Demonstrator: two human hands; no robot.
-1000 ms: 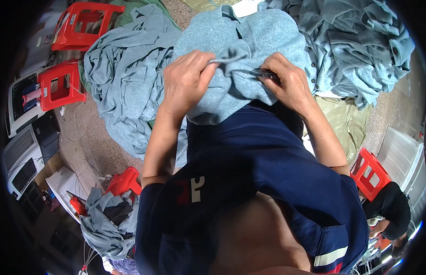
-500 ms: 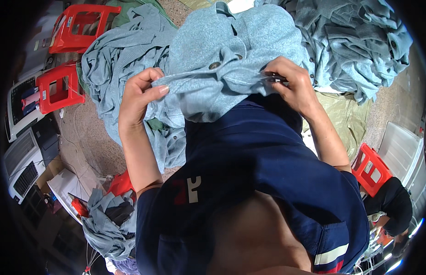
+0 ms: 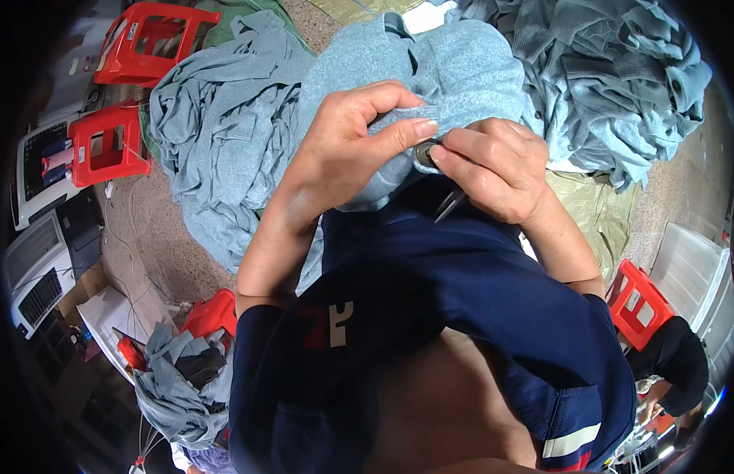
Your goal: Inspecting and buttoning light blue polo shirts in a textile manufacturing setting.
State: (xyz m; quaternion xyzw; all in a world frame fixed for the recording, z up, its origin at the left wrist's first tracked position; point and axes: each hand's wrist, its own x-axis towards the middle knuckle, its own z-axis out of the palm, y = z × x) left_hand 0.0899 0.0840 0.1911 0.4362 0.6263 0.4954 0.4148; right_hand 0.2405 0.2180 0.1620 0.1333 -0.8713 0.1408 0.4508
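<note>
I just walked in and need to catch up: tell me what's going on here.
The person's bare left hand holds a light blue-grey knit garment, while the bare right hand pinches its edge at a dark round button. A slim dark tool sticks out below the right hand. Crumpled blue-grey knitwear lies heaped at left and right.

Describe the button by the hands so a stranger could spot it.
Start at the pale-blue garment in the middle. On its near side, the left hand and right hand meet at a round, dark button. Unlike those on the far-right pile, it lies between the hands.
</note>
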